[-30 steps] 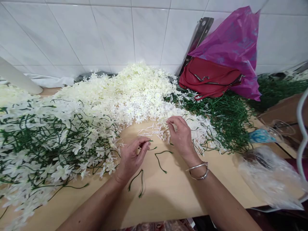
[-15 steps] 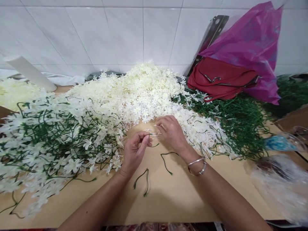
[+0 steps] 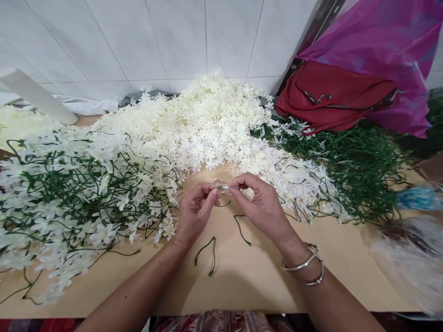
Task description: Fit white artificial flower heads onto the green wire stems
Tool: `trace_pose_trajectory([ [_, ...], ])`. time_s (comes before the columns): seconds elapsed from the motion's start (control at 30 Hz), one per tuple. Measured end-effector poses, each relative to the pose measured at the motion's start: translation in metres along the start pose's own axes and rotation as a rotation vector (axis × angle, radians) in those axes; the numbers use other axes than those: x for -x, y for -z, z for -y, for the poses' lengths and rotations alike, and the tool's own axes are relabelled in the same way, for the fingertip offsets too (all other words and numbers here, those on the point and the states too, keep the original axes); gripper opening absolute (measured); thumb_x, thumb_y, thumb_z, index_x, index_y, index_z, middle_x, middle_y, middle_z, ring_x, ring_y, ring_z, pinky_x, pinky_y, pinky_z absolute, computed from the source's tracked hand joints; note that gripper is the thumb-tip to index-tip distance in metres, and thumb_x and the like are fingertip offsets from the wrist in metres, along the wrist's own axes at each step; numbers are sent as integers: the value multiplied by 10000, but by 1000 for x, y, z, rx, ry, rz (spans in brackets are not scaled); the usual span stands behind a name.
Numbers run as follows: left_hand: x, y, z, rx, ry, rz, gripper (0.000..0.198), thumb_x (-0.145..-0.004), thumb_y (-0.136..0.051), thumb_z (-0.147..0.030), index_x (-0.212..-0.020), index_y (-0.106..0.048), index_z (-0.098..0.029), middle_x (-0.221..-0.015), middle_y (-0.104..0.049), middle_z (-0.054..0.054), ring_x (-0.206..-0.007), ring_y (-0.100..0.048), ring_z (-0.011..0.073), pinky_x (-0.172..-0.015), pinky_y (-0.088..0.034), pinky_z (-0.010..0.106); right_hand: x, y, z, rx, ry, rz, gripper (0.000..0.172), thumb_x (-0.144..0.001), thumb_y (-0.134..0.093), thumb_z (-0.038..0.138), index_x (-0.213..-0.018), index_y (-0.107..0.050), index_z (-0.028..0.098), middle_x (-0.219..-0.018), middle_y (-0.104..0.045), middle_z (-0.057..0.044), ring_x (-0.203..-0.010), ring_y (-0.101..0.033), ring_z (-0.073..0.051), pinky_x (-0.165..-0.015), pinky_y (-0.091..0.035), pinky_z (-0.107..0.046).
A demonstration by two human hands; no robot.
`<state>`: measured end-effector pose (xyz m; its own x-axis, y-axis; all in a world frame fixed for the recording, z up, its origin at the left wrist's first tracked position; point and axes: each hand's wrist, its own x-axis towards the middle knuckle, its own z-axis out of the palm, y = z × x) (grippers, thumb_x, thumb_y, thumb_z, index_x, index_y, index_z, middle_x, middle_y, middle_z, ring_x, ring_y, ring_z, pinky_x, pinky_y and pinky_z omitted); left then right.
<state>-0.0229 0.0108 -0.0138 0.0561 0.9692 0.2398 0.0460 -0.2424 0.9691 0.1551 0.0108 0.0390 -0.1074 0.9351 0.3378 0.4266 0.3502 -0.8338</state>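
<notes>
My left hand pinches a green artificial flower stem, whose thin end hangs below the fingers. Opposite it, my right hand closes thumb and finger on a small white stamen piece at the stem's tip, so both hands meet there. Several thin white stamens lie on the table just behind the fingertips. Two loose green stems rest in front of the hands, one bent double and one near my right wrist.
White artificial blossoms are heaped behind the hands. Stemmed white flowers pile up at left, green stems at right. A red handbag and purple plastic bag lean near the tiled wall. A clear plastic bag lies front right.
My right hand has come in from the stamens to my left fingertips and now pinches the stem's tip. The view has tilted slightly downward.
</notes>
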Motion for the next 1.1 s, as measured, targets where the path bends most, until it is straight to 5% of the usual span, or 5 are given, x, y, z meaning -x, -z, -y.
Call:
trace_pose_trajectory([
  [0.4, 1, 1, -4, -147, -75, 34, 149, -999, -653, -332, -1004, -719, -199, -781, -727, 17, -686, -692, 143, -686, -556, 260, 2, 4, 3, 56, 97, 104, 116, -986, -591, 165, -927, -656, 241, -907, -703, -32, -875, -654, -197, -824, -512, -357],
  [0.67, 0, 1, -4, -24, 30, 96, 148, -985, -674, -337, -1005, -718, -198, -831, -736, 20, -689, -717, 140, -664, -567, 248, 2, -6, -16, -366, -228, 87, 55, -923, -704, 284, -917, -708, 230, -863, -719, -15, -800, -648, -177, -765, -533, -343],
  [0.87, 0, 1, -2, -46, 5, 98, 132, -1007, -645, -314, -1020, -701, -195, -827, -722, 16, -710, -706, 136, -699, -573, 254, 1, -7, -22, -383, -239, 73, 68, -941, -666, 281, -936, -676, 214, -857, -701, -9, -822, -655, -167, -787, -514, -335],
  [1.0, 0, -1, 0, -253, -122, 31, 78, -999, -651, -268, -1002, -701, -208, -850, -724, 19, -731, -699, 145, -701, -571, 260, -4, 1, -25, -363, -215, -45, 72, -945, -656, 280, -918, -645, 215, -839, -700, -10, -824, -661, -168, -829, -511, -345],
  [1.1, 1, -2, 0, -498, -254, -14, 172, -992, -629, -196, -1153, -682, -221, -1065, -728, 72, -944, -714, 193, -846, -581, 314, -6, 6, -26, -355, -207, -129, 70, -928, -669, 273, -901, -635, 219, -808, -694, -8, -791, -653, -170, -792, -513, -339],
])
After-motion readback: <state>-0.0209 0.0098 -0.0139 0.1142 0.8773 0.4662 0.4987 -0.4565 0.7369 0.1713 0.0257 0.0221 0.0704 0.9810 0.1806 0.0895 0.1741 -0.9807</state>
